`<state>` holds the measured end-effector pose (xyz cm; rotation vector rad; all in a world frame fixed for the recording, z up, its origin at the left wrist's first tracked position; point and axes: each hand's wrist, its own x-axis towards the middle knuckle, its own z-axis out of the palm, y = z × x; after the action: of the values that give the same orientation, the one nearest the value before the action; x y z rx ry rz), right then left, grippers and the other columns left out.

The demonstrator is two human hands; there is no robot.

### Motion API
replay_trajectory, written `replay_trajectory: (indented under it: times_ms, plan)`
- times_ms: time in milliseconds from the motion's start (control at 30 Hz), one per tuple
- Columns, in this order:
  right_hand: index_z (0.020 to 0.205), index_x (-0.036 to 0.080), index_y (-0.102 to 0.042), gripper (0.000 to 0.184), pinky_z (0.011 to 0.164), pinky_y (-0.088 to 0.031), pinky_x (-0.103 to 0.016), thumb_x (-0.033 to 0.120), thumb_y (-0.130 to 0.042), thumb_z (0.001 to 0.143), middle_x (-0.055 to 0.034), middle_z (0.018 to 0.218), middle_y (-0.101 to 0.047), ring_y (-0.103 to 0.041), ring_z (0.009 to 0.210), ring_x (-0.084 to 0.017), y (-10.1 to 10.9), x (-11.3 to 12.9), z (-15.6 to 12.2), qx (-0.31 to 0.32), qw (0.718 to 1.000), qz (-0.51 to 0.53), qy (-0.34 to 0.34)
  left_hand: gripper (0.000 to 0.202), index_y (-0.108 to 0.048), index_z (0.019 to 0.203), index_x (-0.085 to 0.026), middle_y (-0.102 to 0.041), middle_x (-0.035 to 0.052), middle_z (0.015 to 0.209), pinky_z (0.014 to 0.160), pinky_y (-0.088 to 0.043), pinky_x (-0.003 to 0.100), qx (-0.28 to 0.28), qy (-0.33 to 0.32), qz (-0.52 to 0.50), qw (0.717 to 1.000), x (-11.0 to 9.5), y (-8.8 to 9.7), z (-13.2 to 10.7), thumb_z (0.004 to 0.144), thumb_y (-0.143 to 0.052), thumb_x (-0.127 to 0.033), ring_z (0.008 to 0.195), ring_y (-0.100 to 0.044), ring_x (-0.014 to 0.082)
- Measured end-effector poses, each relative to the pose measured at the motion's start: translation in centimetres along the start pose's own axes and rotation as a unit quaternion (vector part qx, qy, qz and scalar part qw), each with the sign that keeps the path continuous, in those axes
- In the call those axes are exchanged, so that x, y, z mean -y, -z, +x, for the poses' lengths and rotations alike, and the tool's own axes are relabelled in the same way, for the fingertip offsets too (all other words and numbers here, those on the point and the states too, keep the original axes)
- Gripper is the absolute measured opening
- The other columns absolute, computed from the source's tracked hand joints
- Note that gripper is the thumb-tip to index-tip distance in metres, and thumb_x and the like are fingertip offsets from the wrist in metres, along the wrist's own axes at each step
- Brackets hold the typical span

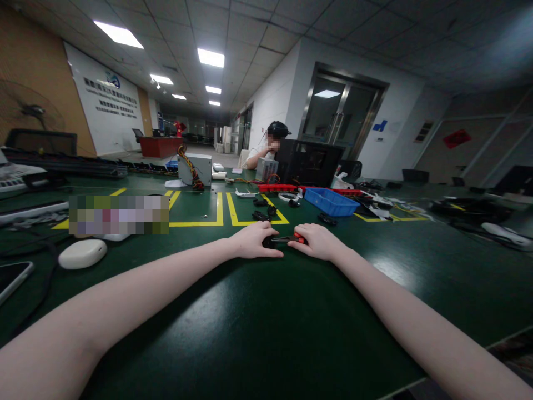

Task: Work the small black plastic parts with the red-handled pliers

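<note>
My right hand is closed around red-handled pliers, whose metal jaws point left. My left hand curls over a dark bundle that looks like a coiled black cable, though the fingers cover most of it. The jaws reach up to this bundle; whether they bite on it is too small to tell. Both hands are low over the green table, close together. Just beyond them lie black coiled cables, and a further black cable sits to the right.
A blue tray stands behind my right hand. Farther back are a power supply box with wires, a black computer case and a seated person. At left are a white rounded case and a phone.
</note>
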<state>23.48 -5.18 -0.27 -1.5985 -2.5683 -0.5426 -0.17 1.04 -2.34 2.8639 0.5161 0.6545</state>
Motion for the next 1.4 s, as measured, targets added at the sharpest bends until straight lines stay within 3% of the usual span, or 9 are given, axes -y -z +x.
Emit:
replay_trajectory:
  times_ms: [533,900,1033,1233,1400]
  plan:
    - [0.080,0.020,-0.054,0.046,0.068,-0.035,-0.031,0.061,-0.037,0.090,-0.0072,0.081,-0.063,-0.057,0.076,-0.020,0.0,0.0,0.0,0.002,1.000,-0.002,-0.021,0.055,-0.054,0.127,-0.012,-0.061,0.0138,0.124,0.099,-0.044,0.037,-0.001,0.010,-0.054,0.998,0.2,-0.3,0.1,0.085,-0.060,-0.048,0.114,-0.058,0.0259]
    - [0.084,0.020,-0.057,0.045,0.070,-0.036,-0.031,0.061,-0.038,0.090,-0.0066,0.085,-0.062,-0.056,0.078,-0.020,-0.2,-1.7,-0.9,-0.025,0.999,-0.005,-0.025,0.032,-0.062,0.108,-0.014,-0.064,0.0114,0.116,0.094,-0.048,0.036,-0.030,-0.003,-0.077,0.997,0.3,-0.4,0.2,0.084,-0.064,-0.035,0.107,-0.061,0.0240]
    - [0.085,0.020,-0.058,0.046,0.068,-0.036,-0.031,0.061,-0.037,0.090,-0.0070,0.086,-0.062,-0.055,0.076,-0.020,-0.4,-2.6,-1.4,-0.018,0.998,-0.002,-0.065,0.027,-0.064,0.107,-0.015,-0.063,0.0106,0.117,0.096,-0.047,0.036,-0.034,-0.020,-0.081,0.996,0.6,-0.6,0.2,0.085,-0.063,-0.031,0.109,-0.059,0.0227]
    - [0.095,0.020,-0.062,0.050,0.078,-0.039,-0.035,0.064,-0.040,0.087,-0.0082,0.097,-0.063,-0.057,0.089,-0.023,-1.4,-4.2,-1.2,-0.006,0.993,0.033,-0.109,0.024,-0.067,0.105,-0.014,-0.064,0.0103,0.111,0.097,-0.047,0.033,-0.054,-0.020,-0.095,0.994,1.3,-0.7,0.4,0.085,-0.062,-0.027,0.105,-0.061,0.0208]
    - [0.112,0.021,-0.063,0.068,0.077,-0.044,-0.038,0.074,-0.056,0.071,-0.0105,0.106,-0.065,-0.059,0.096,-0.028,-0.8,-6.8,-2.3,0.073,0.971,0.102,-0.206,0.023,-0.069,0.103,-0.013,-0.064,0.0104,0.111,0.099,-0.046,0.034,-0.076,0.017,-0.106,0.991,2.0,-0.8,0.5,0.083,-0.064,-0.021,0.105,-0.061,0.0206]
